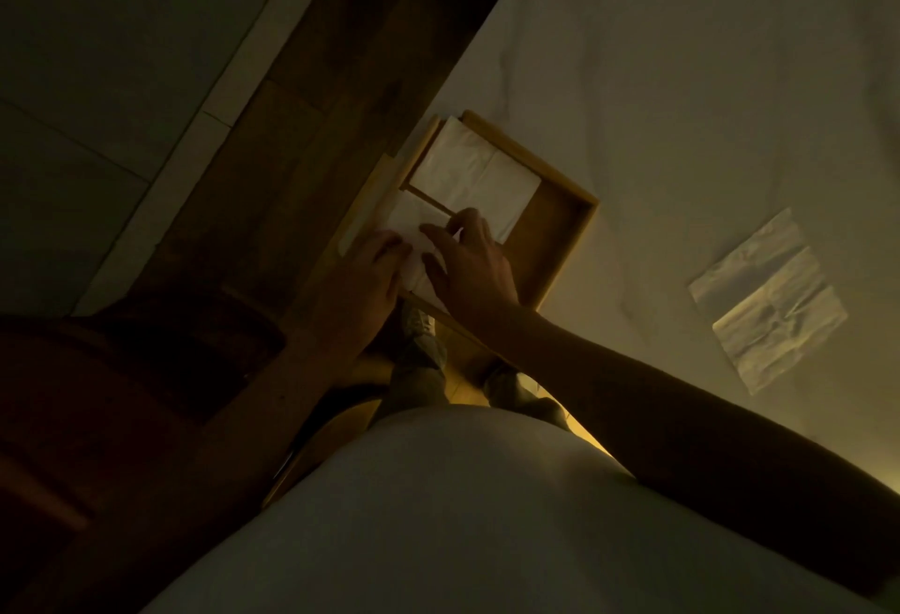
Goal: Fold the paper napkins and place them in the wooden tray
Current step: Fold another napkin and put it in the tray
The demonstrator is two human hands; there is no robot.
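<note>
Left hand (360,272): flat, pressing white square paper napkin (411,223) | Right hand (470,263): just beside, fingers bent onto same napkin, grip unclear

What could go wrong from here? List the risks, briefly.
1. The wooden tray sits right at the table edge; the left hand and right hand pressing the napkin there might tip or shove it off.
2. The napkin stack in the far compartment pokes over the rim and could snag or slide out.
3. The light is dim, so a crooked fold may go unnoticed.
</note>
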